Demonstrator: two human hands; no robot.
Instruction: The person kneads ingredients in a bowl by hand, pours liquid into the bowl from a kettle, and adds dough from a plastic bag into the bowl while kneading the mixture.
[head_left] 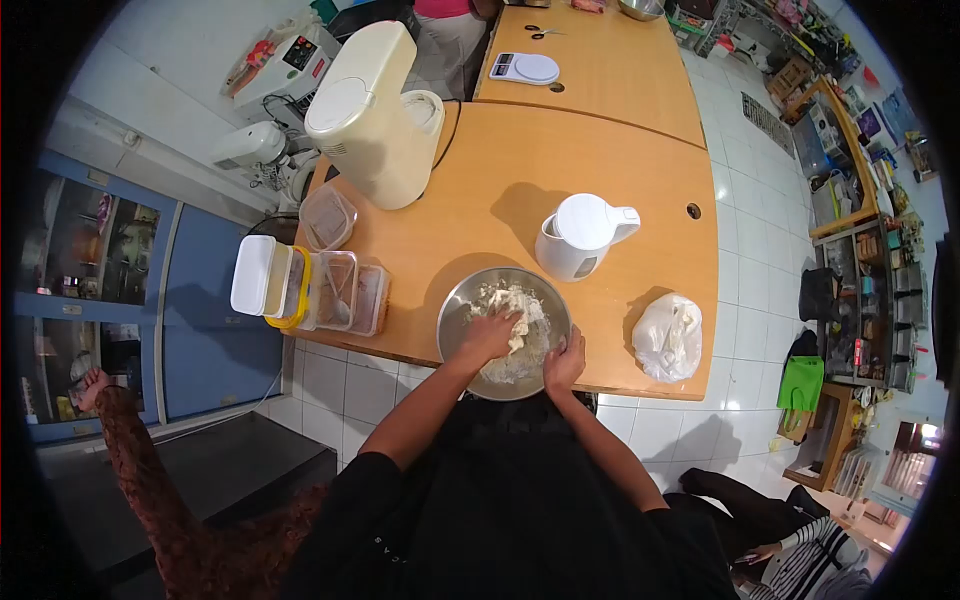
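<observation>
A steel bowl [452,322] sits at the front edge of the wooden table. Inside it lies shaggy, pale dough [517,298] with loose flour around it. My left hand [488,335] is in the bowl, its fingers curled into the dough. On the bowl's right side, my right hand [565,362] grips the rim, with its fingers on the outer wall. A white kettle [578,240] stands just behind the bowl, to the right. To the right of my right hand rests a tied white plastic bag [668,338].
Plastic containers [338,290] crowd the table's left edge, below a cream mixer [365,120]. A white scale [525,68] and scissors [541,33] lie farther back. Another person's patterned sleeve [150,470] reaches in at lower left; other people are at top and lower right.
</observation>
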